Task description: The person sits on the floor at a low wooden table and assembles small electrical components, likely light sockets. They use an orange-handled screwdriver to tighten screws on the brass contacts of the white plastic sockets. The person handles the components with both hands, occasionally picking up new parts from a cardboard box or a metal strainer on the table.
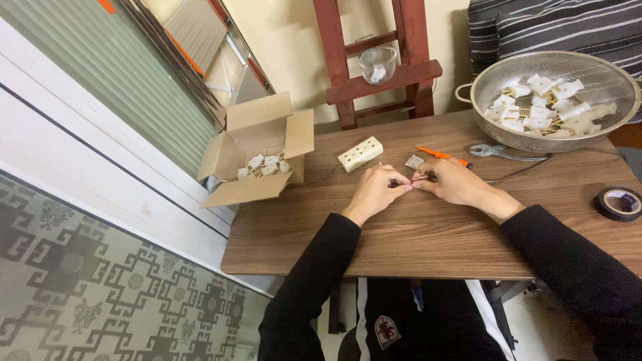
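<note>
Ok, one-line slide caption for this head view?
Left hand and right hand pinch a thin wire over a wooden table, beside a white socket block.

Two arms in black sleeves, reaching forward from the bottom edge and bent inward so that both meet in the middle. Left hand (374, 190) loosely curled, knuckles up, fingertips pinched together and pointing right. Right hand (453, 182) mirrored opposite, fingers curled and pinched, fingertips touching those of the left.
</note>
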